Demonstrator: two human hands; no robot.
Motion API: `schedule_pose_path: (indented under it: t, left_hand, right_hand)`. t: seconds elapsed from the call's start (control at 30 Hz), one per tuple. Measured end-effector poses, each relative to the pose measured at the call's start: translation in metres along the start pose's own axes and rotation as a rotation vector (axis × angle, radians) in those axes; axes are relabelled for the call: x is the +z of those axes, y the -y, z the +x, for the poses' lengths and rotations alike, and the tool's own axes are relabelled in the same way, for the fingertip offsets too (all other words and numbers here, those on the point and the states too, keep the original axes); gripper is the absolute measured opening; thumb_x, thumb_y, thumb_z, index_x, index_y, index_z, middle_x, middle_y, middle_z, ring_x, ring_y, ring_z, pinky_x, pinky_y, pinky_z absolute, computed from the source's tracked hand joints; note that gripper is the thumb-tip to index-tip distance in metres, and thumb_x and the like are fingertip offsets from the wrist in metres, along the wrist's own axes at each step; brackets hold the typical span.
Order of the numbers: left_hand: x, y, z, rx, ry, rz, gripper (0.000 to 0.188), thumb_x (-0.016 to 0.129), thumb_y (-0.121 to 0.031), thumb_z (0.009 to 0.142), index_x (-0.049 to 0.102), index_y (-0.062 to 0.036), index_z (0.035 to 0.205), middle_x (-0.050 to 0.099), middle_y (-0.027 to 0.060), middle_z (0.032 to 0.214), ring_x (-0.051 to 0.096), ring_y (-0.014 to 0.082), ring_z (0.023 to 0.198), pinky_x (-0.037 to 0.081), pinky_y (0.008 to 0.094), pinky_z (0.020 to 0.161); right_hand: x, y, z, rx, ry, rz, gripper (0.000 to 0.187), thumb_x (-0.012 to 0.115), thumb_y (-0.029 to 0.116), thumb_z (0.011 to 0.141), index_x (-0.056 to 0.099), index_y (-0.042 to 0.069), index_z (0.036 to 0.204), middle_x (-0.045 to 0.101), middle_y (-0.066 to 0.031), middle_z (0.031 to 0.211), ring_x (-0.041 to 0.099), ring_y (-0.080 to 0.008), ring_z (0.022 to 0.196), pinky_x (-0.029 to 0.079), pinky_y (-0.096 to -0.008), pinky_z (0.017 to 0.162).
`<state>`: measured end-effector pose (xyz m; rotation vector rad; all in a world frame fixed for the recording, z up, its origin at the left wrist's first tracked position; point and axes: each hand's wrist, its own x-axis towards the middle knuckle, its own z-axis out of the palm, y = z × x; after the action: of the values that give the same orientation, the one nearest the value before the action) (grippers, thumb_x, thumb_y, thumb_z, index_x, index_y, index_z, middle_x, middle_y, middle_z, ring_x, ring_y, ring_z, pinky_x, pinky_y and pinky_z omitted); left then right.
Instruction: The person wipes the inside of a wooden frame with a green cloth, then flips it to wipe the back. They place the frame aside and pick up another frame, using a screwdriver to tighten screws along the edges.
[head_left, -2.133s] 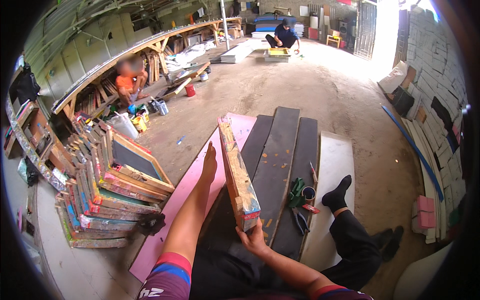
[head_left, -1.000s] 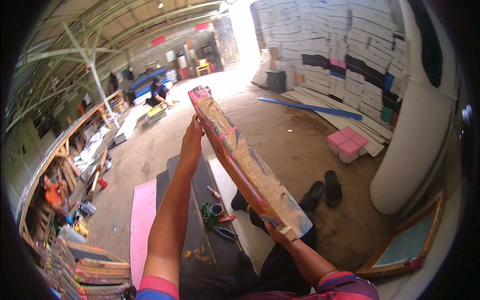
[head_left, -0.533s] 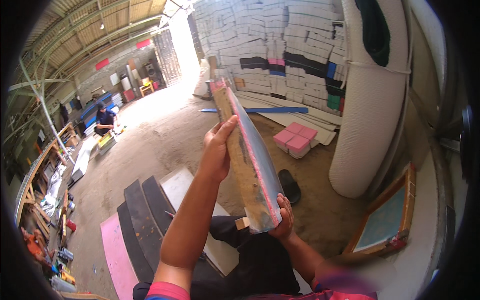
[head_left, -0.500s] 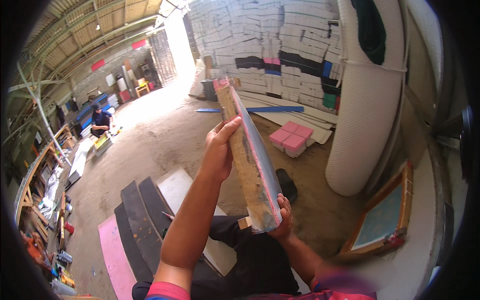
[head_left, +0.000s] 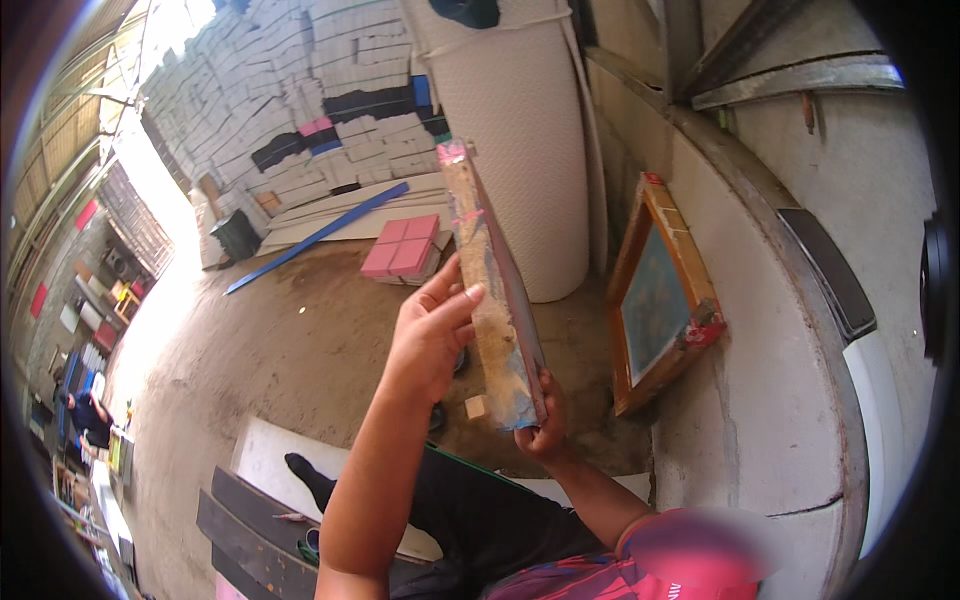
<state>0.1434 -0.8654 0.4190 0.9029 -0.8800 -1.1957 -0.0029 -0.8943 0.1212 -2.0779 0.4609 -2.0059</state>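
A wooden screen frame (head_left: pixel 487 285) is held up edge-on before me, its worn, paint-stained side facing me and its far end tilted upward. My left hand (head_left: pixel 425 340) grips its left side near the middle, thumb lying on the wood. Lower down, my right hand (head_left: pixel 543 422) is closed around the near right corner. Pink tape wraps the far end, and a small wooden block (head_left: pixel 477 407) juts out by the near end. The face of the frame is mostly turned out of sight.
Another wooden frame with a blue panel (head_left: pixel 655 300) leans on the wall at right. Ahead lie a tied pink stack (head_left: pixel 402 247), a blue strip (head_left: pixel 320 237) and a tall white roll (head_left: pixel 510 150). Dark sheets (head_left: pixel 250 540) lie lower left. Another person (head_left: pixel 88 415) sits far left.
My view has turned right, so the room shifts leftward and the leaning frame comes nearer the middle. The held frame stays in both hands, now seen more edge-on.
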Motion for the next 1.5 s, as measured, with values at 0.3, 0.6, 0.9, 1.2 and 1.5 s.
schedule_pose_path:
  t: [0.3,0.6,0.9,1.2,1.5]
  left_hand:
    - [0.032,0.081,0.041,-0.140,0.218,0.056,0.089,0.079,-0.001,0.096,0.032,0.0044,0.171,0.048,0.0145,0.169,0.067,0.0180,0.130,0.051,0.0331,0.111]
    - [0.064,0.117,0.070,-0.209,0.303,0.197,0.093,0.078,-0.002,0.097,0.025,0.0054,0.173,0.041,0.0156,0.174,0.061,0.0215,0.141,0.048,0.0360,0.117]
    - [0.083,0.155,0.088,-0.274,0.277,0.255,0.071,0.069,-0.014,0.108,0.037,0.0009,0.170,0.062,0.0098,0.156,0.064,0.0152,0.130,0.050,0.0323,0.112]
    - [0.089,0.152,0.068,0.018,0.240,0.432,0.054,0.068,-0.022,0.111,0.055,0.0016,0.159,0.077,0.0115,0.129,0.071,0.0149,0.116,0.055,0.0340,0.103]
    - [0.096,0.148,0.054,0.113,0.194,0.718,0.041,0.074,-0.017,0.105,0.070,-0.0023,0.143,0.080,0.0199,0.104,0.075,0.0197,0.094,0.059,0.0345,0.083]
  right_hand:
    - [-0.023,-0.051,-0.051,0.464,-0.027,0.040,0.074,0.073,0.019,0.103,0.036,-0.008,0.161,0.051,-0.0329,0.152,0.054,-0.0480,0.142,0.042,-0.0521,0.120]
    - [-0.049,-0.086,-0.068,0.381,-0.117,-0.239,0.070,0.074,0.017,0.103,0.037,-0.011,0.155,0.054,-0.0269,0.139,0.060,-0.0400,0.127,0.046,-0.0469,0.112]
    - [-0.071,-0.106,-0.069,0.409,-0.154,-0.396,0.068,0.075,0.018,0.103,0.039,-0.011,0.153,0.055,-0.0300,0.140,0.060,-0.0440,0.127,0.047,-0.0479,0.111]
    - [-0.091,-0.105,-0.008,0.569,-0.059,-0.211,0.076,0.072,0.021,0.103,0.032,-0.012,0.159,0.051,-0.0324,0.150,0.055,-0.0452,0.139,0.043,-0.0523,0.118]
    - [-0.096,-0.103,-0.057,0.546,-0.042,-0.333,0.079,0.068,0.025,0.107,0.025,-0.009,0.163,0.045,-0.0311,0.155,0.049,-0.0433,0.145,0.038,-0.0528,0.122]
